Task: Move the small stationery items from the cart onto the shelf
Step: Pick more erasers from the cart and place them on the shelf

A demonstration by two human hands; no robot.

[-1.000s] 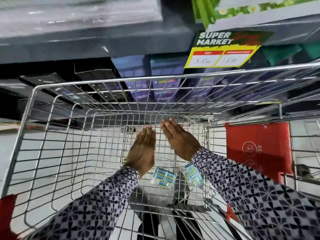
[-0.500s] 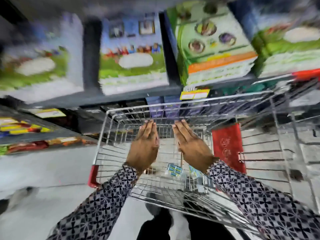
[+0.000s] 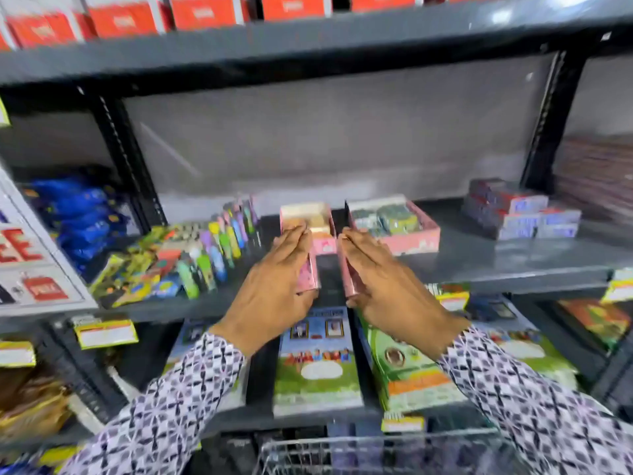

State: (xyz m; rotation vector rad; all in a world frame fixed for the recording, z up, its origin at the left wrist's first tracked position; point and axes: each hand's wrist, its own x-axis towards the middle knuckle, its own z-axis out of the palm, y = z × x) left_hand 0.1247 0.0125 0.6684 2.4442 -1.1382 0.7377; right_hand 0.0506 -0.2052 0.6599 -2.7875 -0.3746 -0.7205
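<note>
Both hands are raised at the centre of the frame, over the front edge of the grey shelf (image 3: 513, 265). The left hand (image 3: 274, 289) cups a small pink box (image 3: 308, 272), fingers extended along its side. The right hand (image 3: 387, 286) grips a second pink box (image 3: 349, 279) likewise. Behind them stand an open pink tray (image 3: 308, 217) and a wider pink tray of packets (image 3: 394, 224). The cart (image 3: 376, 450) sits at the bottom edge. Risk: the flat, loose holds may let either box slip onto the notebooks (image 3: 318, 358) below.
</note>
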